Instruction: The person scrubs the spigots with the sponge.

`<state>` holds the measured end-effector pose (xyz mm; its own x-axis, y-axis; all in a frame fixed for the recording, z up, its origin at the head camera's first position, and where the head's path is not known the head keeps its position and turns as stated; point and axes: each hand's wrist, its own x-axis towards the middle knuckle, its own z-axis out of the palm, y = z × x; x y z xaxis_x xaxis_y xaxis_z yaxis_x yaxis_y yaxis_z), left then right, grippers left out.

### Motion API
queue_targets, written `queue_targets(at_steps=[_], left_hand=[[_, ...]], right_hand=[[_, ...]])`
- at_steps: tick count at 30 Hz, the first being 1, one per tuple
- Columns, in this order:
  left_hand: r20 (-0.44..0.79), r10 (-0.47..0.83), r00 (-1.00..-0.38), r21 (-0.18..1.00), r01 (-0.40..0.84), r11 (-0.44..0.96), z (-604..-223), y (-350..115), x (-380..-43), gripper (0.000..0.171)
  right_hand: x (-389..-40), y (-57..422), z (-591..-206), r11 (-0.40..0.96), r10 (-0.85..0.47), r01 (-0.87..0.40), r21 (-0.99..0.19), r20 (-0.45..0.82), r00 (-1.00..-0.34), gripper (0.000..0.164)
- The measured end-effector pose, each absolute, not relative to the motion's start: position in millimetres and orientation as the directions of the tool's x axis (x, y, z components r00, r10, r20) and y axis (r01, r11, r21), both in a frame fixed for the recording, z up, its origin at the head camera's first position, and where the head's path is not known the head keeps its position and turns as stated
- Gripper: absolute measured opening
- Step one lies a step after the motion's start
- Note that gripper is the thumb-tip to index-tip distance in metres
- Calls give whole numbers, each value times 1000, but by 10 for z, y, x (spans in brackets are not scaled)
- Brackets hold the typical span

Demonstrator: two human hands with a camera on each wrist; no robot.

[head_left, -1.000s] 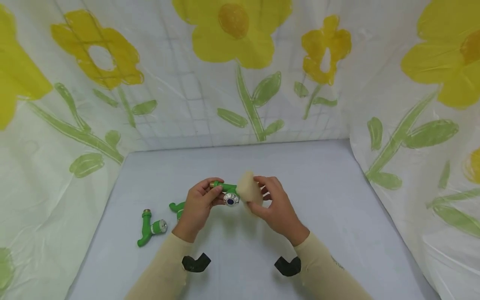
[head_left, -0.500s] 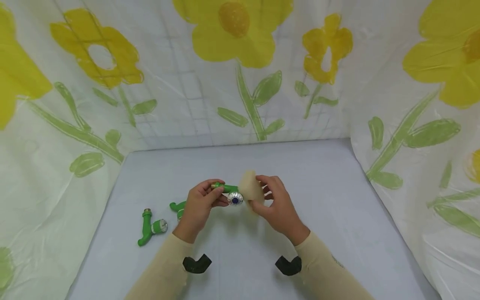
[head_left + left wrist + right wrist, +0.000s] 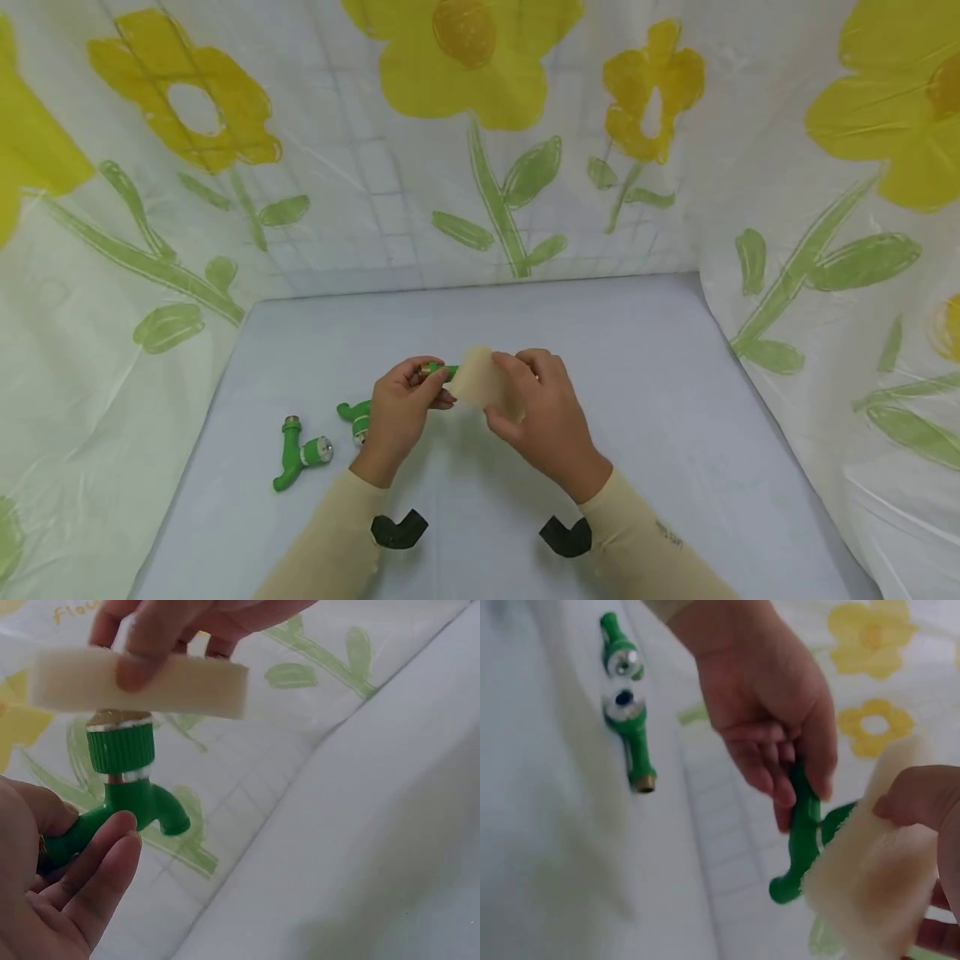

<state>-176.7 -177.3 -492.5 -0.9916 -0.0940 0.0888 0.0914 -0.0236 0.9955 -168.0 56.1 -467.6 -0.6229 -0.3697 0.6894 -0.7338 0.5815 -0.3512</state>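
Observation:
My left hand point(image 3: 400, 421) grips a green plastic tap point(image 3: 135, 799) by its inlet end, which has a brass-coloured thread. In the left wrist view the ribbed handle of this tap points up and its spout bends to the right. My right hand point(image 3: 551, 421) pinches a thick cream sponge point(image 3: 478, 379) between thumb and fingers. The sponge lies across the handle's end face and hides most of the tap from the head view. Seen from the right wrist, the sponge point(image 3: 877, 862) also covers the handle's end.
Two more green taps lie on the pale tabletop point(image 3: 637, 350) at the left: one tap point(image 3: 292, 458) fully visible, the other tap point(image 3: 356, 419) partly behind my left wrist. A white flowered curtain point(image 3: 360, 200) surrounds the back and sides. Black curved pieces point(image 3: 400, 530) sit at both wrists.
My right hand has moved the sponge left, over the tap's handle face, which was visible before. The left hand keeps its grip nearly in place.

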Motion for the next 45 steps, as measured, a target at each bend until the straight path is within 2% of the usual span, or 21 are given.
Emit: queue_targets(at_steps=[2,4,8,11,16,18,20,23,26,30,33,35,40,42,45], left_hand=[[112,-107,-988,993,115,-15,-4911,-1761,-1765,19],[125,-136,-983,992,126,-1,-4915,-1756,-1764,17],[119,-178,-977,992,110,63,-4961,-1741,-1767,15],[107,-157,-982,992,95,83,-4981,-1713,-1758,15],[118,-149,-982,993,114,35,-4970,-1689,-1757,17],[120,-176,-977,993,116,33,-4974,-1699,-1771,16],[125,-201,-972,992,118,48,-4986,-1709,-1783,15],[123,-223,-967,990,105,90,-5014,-1707,-1796,13],[128,-191,-973,990,113,86,-5027,-1679,-1792,15],[165,-143,-976,986,162,31,-4990,-1650,-1775,19],[191,-183,-964,982,188,34,-4950,-1662,-1762,16],[181,-214,-960,983,176,44,-4942,-1679,-1753,15],[128,-191,-973,991,120,54,-4966,-1693,-1752,17],[134,-173,-976,991,128,45,-4965,-1694,-1753,17],[168,-156,-973,986,167,19,-4936,-1715,-1758,18]], right_hand=[[-1674,570,-4700,618,-353,-699,-360,667,-656,62],[-1650,558,-4760,634,-366,-693,-342,657,-659,63],[-1612,510,-4843,607,-449,-749,-266,663,-599,63],[-1657,511,-4839,600,-448,-762,-243,687,-572,63],[-1751,597,-4851,662,-338,-683,-309,690,-640,62],[-1735,609,-4890,665,-333,-673,-322,679,-654,63],[-1701,583,-4935,648,-364,-697,-307,680,-637,63],[-1676,513,-4953,603,-429,-758,-249,700,-571,63],[-1704,488,-4913,608,-421,-762,-222,724,-547,63],[-1739,560,-4872,666,-323,-684,-297,712,-624,63],[-1702,596,-4907,675,-299,-654,-343,683,-666,62],[-1669,585,-4945,659,-323,-673,-336,682,-656,62],[-1691,516,-4951,597,-389,-762,-254,739,-550,64],[-1732,521,-4922,594,-375,-762,-258,749,-546,64],[-1772,582,-4889,606,-338,-732,-313,732,-592,61]])
